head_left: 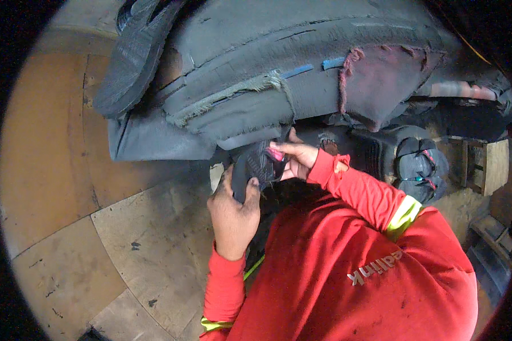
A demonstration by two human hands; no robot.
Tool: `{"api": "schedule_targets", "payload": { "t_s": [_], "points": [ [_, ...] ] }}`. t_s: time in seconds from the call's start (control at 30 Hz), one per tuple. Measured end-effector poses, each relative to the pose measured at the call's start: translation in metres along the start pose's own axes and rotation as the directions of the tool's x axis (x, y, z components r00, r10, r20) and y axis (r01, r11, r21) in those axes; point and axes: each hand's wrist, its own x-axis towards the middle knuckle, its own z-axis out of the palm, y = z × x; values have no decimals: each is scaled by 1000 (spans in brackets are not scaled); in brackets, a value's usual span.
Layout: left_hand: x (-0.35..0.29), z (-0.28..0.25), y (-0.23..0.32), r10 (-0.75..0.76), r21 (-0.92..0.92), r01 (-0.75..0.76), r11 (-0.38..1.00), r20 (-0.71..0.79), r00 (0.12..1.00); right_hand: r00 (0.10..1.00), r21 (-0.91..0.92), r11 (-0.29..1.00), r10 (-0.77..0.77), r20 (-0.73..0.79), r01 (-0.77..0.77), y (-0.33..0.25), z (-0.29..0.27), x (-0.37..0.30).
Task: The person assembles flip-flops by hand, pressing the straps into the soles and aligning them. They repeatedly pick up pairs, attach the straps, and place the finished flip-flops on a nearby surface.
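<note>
A dark flip-flop with a ridged surface is between my two hands, just below the edge of a dust-blackened, padded surface. My left hand is closed on its near left side, thumb on top and fingers curled behind. From the right, my right hand grips the other side, its thumb beside a small pink part of the flip-flop. My fingers partly cover its shape, and its underside is hidden.
The worn padded surface with frayed cloth patches spans the top. A large dark sandal lies at its left end. Stacked flip-flops are at the right, beside a wooden box. Stained floor boards extend at left.
</note>
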Motion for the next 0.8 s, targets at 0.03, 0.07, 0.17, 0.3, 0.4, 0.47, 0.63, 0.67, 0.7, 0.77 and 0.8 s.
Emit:
{"api": "schedule_targets", "payload": {
  "t_s": [0.03, 0.07, 0.17, 0.3, 0.4, 0.47, 0.63, 0.67, 0.7, 0.77, 0.8],
  "points": [
    [0, 0, 1, -21, 12, 21, 1000, 1, 1000, 999, 57, 997, 42, 0, -42, 0, 4, 1],
    [0, 0, 2, -25, 5, 25, 1000, -3, 1000, 999, 66, 997, 33, -43, -30, 0, 5, -1],
    [11, 9, 6, -57, 25, 55, 998, 49, 997, 977, 94, 995, 49, -208, -30, -8, 6, -4],
    [9, 4, 13, -69, 9, 68, 998, 36, 997, 991, 27, 998, 53, -127, -50, -14, 8, -14],
    [-2, -7, 17, -106, 8, 106, 994, 39, 994, 993, 29, 999, 35, -113, -32, -3, 10, -13],
    [-1, -11, 16, 0, 51, -2, 999, 48, 999, 998, 34, 999, -26, -50, 28, 3, 5, -9],
    [23, 20, 3, -198, 70, 189, 979, 168, 966, 987, 89, 994, 71, -143, -59, -4, -29, -2],
    [28, 29, 1, -179, 73, 169, 983, 160, 971, 973, 76, 996, 72, -221, -56, -7, -36, -5],
    [33, 37, -1, -157, 76, 147, 986, 152, 976, 975, 86, 994, 82, -208, -66, -10, -41, -7],
    [33, 39, -2, -144, 101, 128, 987, 171, 975, 972, 59, 993, 115, -206, -106, -15, -44, -10],
    [30, 37, -1, -124, -7, 127, 992, 148, 981, 972, 25, 990, 143, -185, -141, -18, -43, -10]
  ]
}}
